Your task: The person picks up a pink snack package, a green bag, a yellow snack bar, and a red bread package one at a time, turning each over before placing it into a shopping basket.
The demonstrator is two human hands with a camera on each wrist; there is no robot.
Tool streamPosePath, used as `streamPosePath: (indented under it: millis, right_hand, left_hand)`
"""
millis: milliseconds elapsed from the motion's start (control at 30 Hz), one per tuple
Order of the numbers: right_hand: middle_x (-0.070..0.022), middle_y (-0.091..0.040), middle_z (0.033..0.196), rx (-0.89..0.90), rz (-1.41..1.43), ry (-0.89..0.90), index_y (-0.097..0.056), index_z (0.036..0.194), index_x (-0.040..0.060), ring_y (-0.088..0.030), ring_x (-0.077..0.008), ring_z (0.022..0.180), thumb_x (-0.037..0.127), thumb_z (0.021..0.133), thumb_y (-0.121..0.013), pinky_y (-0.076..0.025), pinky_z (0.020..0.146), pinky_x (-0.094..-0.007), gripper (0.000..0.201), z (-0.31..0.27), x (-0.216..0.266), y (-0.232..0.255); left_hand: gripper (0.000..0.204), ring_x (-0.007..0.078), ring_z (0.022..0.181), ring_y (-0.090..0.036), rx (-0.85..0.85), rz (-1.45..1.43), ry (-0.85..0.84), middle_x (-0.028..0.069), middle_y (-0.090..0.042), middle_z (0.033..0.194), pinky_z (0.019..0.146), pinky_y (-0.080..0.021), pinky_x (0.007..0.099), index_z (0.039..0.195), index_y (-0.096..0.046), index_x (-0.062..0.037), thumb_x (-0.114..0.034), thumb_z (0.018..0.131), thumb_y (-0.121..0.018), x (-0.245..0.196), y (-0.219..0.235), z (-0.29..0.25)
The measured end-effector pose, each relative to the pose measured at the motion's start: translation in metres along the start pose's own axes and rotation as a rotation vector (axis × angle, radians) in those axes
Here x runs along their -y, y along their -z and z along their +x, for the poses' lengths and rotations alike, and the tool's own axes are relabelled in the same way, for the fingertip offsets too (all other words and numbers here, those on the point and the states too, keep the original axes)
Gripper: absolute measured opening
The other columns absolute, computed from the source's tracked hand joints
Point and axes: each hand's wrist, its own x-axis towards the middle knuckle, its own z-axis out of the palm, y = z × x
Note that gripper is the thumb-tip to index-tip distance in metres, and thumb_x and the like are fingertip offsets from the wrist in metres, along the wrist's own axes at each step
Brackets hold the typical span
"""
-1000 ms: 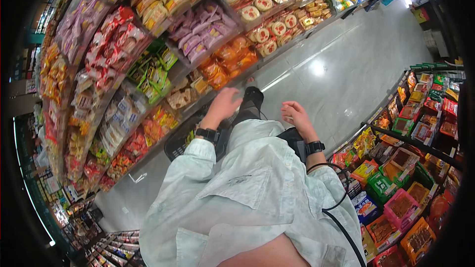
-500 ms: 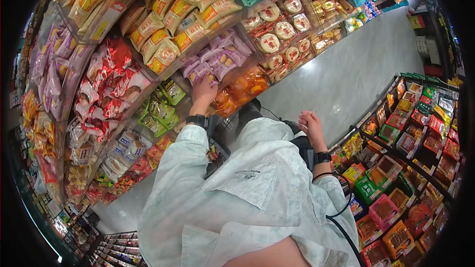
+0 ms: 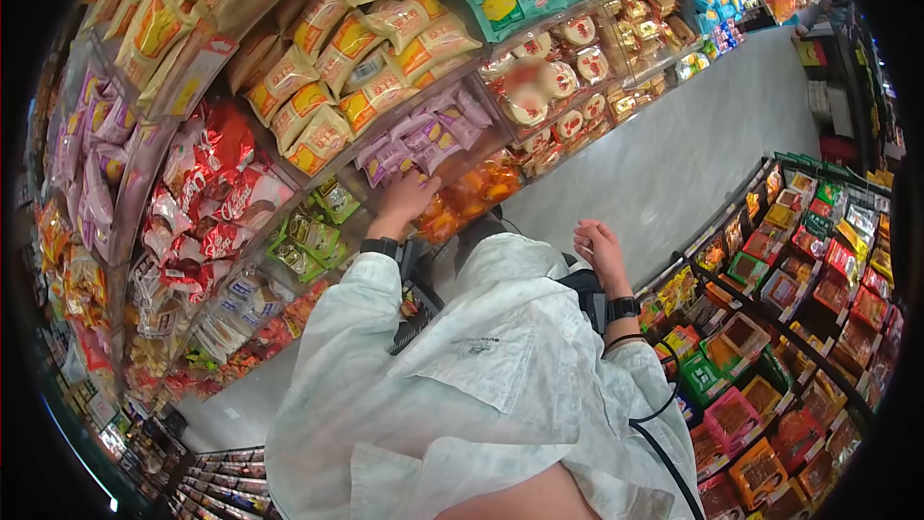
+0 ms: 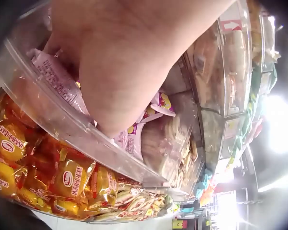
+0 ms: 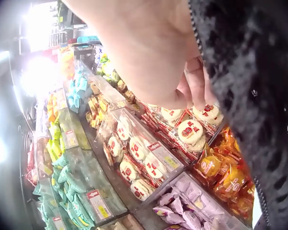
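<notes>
Purple snack packets (image 3: 423, 140) fill a clear shelf bin (image 4: 62, 120); the left hand (image 3: 404, 197) reaches into it, touching them, grip hidden. Right hand (image 3: 602, 250) hangs loosely curled, holding nothing, over the aisle floor (image 3: 674, 154).

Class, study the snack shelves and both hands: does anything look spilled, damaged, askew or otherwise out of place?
Nothing stands out. The left hand reaches into the clear plastic bin of small purple snack packets; the packets lie loosely heaped, as do the orange packets below. The right hand hangs idle over the grey aisle floor, which shows nothing dropped.
</notes>
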Motion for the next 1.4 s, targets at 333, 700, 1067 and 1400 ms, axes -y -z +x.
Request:
streamPosePath:
  millis: [333, 700, 1067, 1400]
  right_hand:
    - [-0.0011, -0.068, 0.1, 0.092, -0.076, -0.001, -0.063, 0.117, 0.0081, -0.064, -0.0103, 0.087, 0.02, 0.101, -0.059, -0.054, 0.082, -0.0256, 0.02, 0.013, 0.012, 0.012]
    - [-0.0026, -0.068, 0.104, 0.617, -0.396, 0.184, -0.063, 0.121, 0.0076, -0.062, -0.0094, 0.092, 0.024, 0.099, -0.066, -0.05, 0.084, -0.025, 0.028, 0.039, 0.061, 0.024]
    - [-0.0149, -0.051, 0.145, 1.415, -0.459, 0.059, -0.038, 0.154, 0.0069, -0.061, -0.019, 0.116, 0.005, 0.088, -0.078, -0.052, 0.099, -0.0333, 0.077, 0.002, 0.029, 0.034]
    - [-0.0093, -0.056, 0.131, 1.569, -0.727, 0.112, -0.042, 0.15, 0.0074, -0.061, -0.0174, 0.112, 0.005, 0.08, -0.084, -0.052, 0.098, -0.0329, 0.081, -0.027, -0.001, 0.037]
  left_hand:
    - [0.069, 0.0403, 0.112, -0.065, -0.054, -0.215, 0.054, 0.0258, -0.068, 0.12, 0.096, -0.051, 0.0453, 0.125, -0.064, -0.0035, -0.064, 0.092, -0.058, -0.038, 0.033, -0.036]
    - [0.042, 0.0231, 0.09, -0.069, -0.534, -0.605, -0.072, 0.0152, -0.072, 0.099, 0.083, -0.053, 0.0354, 0.117, -0.066, -0.0036, -0.034, 0.09, -0.076, -0.153, -0.035, -0.174]
    - [0.049, 0.0265, 0.098, -0.07, -0.551, -0.55, 0.055, 0.0132, -0.071, 0.111, 0.088, -0.054, 0.0359, 0.121, -0.066, -0.0052, -0.027, 0.08, -0.084, -0.237, -0.137, -0.292]
    - [0.066, 0.0318, 0.109, -0.07, -0.499, -0.679, 0.141, 0.0176, -0.071, 0.119, 0.092, -0.055, 0.0389, 0.133, -0.054, -0.0059, -0.016, 0.075, -0.085, -0.238, -0.176, -0.337]
